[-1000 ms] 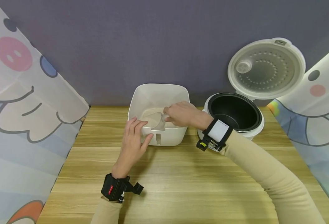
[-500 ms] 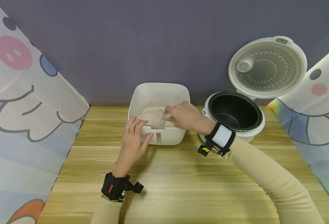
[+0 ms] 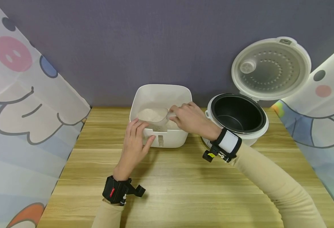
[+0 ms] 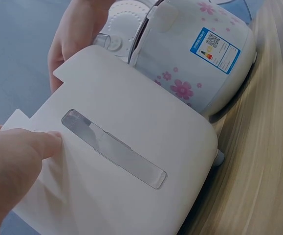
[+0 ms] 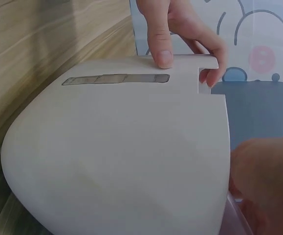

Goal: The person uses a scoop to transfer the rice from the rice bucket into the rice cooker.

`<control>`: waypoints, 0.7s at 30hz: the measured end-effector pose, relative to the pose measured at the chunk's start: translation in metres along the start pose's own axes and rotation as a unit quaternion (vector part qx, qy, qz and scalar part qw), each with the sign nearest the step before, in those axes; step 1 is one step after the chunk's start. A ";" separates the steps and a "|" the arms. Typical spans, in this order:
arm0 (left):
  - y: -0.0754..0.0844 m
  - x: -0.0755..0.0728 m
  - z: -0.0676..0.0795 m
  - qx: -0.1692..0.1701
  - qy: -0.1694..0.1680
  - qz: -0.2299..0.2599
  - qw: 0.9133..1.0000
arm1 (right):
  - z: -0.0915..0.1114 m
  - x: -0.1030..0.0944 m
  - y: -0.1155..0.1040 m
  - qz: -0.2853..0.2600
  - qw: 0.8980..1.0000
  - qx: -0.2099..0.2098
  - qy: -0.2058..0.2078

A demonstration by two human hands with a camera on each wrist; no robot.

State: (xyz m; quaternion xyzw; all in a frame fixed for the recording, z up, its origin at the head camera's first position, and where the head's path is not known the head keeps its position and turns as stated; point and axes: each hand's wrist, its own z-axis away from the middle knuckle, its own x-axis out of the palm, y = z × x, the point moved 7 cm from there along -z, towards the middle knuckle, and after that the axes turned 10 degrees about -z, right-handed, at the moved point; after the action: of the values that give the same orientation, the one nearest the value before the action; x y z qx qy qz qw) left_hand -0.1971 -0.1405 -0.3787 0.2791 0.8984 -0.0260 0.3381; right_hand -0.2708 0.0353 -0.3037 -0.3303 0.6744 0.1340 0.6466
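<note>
A white rice bin stands at the back middle of the table, with pale rice inside. My left hand grips its front rim: the thumb presses the outer wall beside the clear window strip, and the fingers go over the edge. Inside the bin my right hand holds a translucent scoop by its handle, the bowl pointing left near the front rim. In the right wrist view, the bin's wall hides most of the scoop.
To the right stands a white rice cooker with its lid raised and a black inner pot inside. Pink flowers and a label mark its side. A grey wall rises behind the wooden table.
My right hand has shifted slightly right, and the scoop has turned and come toward the bin's front rim, showing more rice behind it. The left hand stays in place.
</note>
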 end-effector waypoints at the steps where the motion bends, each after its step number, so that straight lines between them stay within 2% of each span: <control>1: 0.000 0.000 0.000 -0.001 -0.002 0.000 1.000 | 0.001 -0.001 0.001 -0.003 1.000 0.005 0.004; 7: 0.000 0.000 0.000 -0.006 -0.006 0.001 1.000 | 0.004 -0.006 0.007 -0.017 0.999 0.024 0.017; 13: -0.001 0.001 0.000 -0.006 -0.003 0.000 1.000 | 0.008 -0.014 0.009 -0.024 0.999 0.016 0.038; 21: 0.000 0.001 0.001 -0.003 -0.001 0.001 1.000 | 0.014 -0.022 0.014 -0.032 0.999 0.018 0.037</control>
State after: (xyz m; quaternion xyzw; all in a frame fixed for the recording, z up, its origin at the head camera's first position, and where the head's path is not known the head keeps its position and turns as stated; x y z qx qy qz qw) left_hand -0.1973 -0.1403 -0.3795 0.2794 0.8978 -0.0230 0.3397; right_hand -0.2702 0.0602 -0.2880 -0.3445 0.6894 0.0884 0.6311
